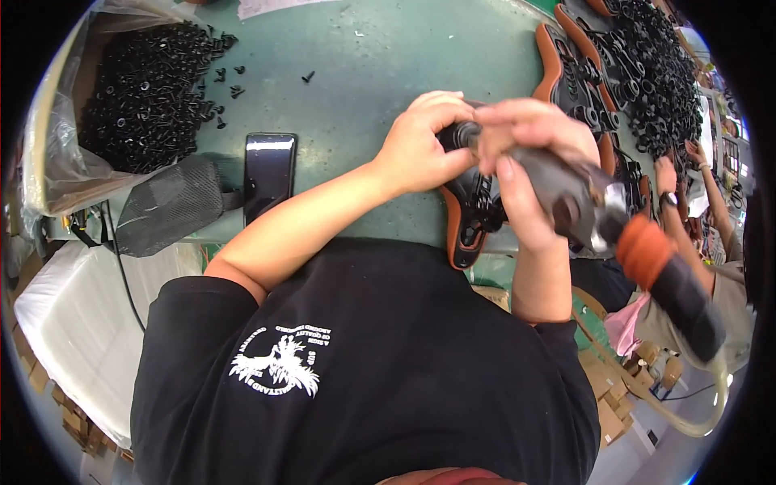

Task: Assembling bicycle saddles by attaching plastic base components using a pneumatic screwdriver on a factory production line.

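Note:
An air screwdriver (566, 194) with a dark body and an orange-and-black rear end slants across the right side, and my right hand (533, 153) is wrapped round its front part. Beside its nose, my left hand (424, 145) is closed with thumb and fingers curled about a black ribbed round part (461, 136). Whether that part belongs to the tool or to a workpiece I cannot tell. Below the hands lies a long black piece with an orange-brown edge (465, 234) at the table's near edge. Its far end is hidden by my hands and the tool.
A plastic-lined box of black screws (145, 97) stands at left, with loose screws (234, 90) beside it. Near it are a phone (269, 174) and black mesh (174, 206). Similar orange-edged pieces (570, 77) and a black parts heap (655, 73) lie right, near another person's hands (665, 174). A hose (687, 424) trails from the tool.

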Motion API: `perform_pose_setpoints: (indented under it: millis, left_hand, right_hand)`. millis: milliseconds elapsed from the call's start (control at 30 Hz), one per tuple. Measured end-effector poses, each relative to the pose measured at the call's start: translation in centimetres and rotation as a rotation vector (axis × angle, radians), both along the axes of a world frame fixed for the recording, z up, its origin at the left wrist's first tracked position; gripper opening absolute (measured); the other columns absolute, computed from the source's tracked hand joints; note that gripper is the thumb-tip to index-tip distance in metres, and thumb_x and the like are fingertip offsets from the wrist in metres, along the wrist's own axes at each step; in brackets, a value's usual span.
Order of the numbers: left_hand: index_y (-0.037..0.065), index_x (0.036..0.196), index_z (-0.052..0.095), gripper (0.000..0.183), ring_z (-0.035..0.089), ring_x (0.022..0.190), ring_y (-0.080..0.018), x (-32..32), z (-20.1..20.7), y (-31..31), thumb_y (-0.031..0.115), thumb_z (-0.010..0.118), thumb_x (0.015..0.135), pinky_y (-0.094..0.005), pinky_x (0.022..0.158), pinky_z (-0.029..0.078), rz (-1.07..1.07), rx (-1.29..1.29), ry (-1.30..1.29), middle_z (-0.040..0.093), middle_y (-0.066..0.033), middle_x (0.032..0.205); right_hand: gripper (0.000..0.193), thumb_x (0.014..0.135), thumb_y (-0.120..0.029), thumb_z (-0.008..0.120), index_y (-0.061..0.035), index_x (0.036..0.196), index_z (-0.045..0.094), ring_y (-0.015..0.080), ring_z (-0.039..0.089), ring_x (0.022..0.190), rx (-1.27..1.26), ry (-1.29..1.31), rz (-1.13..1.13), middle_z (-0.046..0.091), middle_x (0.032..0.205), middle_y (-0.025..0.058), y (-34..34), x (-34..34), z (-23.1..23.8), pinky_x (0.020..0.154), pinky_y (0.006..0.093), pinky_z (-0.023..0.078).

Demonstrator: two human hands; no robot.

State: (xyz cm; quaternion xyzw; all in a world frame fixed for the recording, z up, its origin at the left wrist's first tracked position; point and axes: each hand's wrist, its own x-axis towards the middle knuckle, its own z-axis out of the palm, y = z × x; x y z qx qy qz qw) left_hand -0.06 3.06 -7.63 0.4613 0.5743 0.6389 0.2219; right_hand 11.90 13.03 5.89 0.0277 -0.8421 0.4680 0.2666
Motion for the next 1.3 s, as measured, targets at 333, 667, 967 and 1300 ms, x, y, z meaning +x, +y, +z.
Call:
perform_pose_setpoints:
  millis: [333, 667, 967, 1300]
  left_hand:
    - [0.006, 0.112, 0.07, 0.027, 0.066, 0.102, -0.0334, -16.3, 1.9, -8.1, 0.009, 0.077, 0.087, -0.0427, 0.091, 0.055, 0.175, -0.591, 0.801, 0.071, -0.01, 0.105]
    - [0.001, 0.104, 0.07, 0.007, 0.072, 0.094, -0.024, -3.6, 8.5, -3.0, 0.007, 0.069, 0.102, -0.0371, 0.084, 0.06, -0.524, -0.136, -0.686, 0.073, -0.0168, 0.108]
    - [-0.007, 0.115, 0.075, 0.018, 0.074, 0.09, -0.0231, 2.8, 8.1, -1.3, -0.006, 0.07, 0.097, -0.0333, 0.08, 0.063, -0.887, -0.019, -0.791, 0.071, -0.0177, 0.109]
    - [0.002, 0.126, 0.067, 0.062, 0.066, 0.116, -0.0361, -1.7, 10.5, 6.4, 0.03, 0.092, 0.077, -0.0455, 0.1, 0.053, -0.647, 0.167, 0.774, 0.068, -0.0154, 0.122]
  right_hand:
    - [0.033, 0.095, 0.004, 0.058, -0.0058, 0.122, 0.042, 0.0206, 0.06, 0.067, -0.383, 0.347, 0.105, 0.06, 0.116, 0.0258, -2.2, 5.5, 3.7, 0.07, 0.0433, 0.058]
    - [0.034, 0.09, -0.008, 0.061, -0.0079, 0.124, 0.057, 0.0159, 0.067, 0.072, -0.397, 0.574, -0.044, 0.062, 0.116, 0.0107, -3.5, 9.9, 5.6, 0.068, 0.0343, 0.054]
    - [0.031, 0.092, -0.005, 0.06, -0.0078, 0.122, 0.051, 0.0146, 0.067, 0.072, -0.37, 0.571, -0.074, 0.062, 0.115, 0.012, -3.9, 13.0, 5.4, 0.071, 0.033, 0.059]
    - [0.041, 0.094, -0.005, 0.06, -0.0088, 0.133, 0.049, 0.0167, 0.065, 0.072, -0.137, 0.546, -0.203, 0.059, 0.117, 0.0149, -3.4, 13.8, 4.3, 0.068, 0.0366, 0.057]
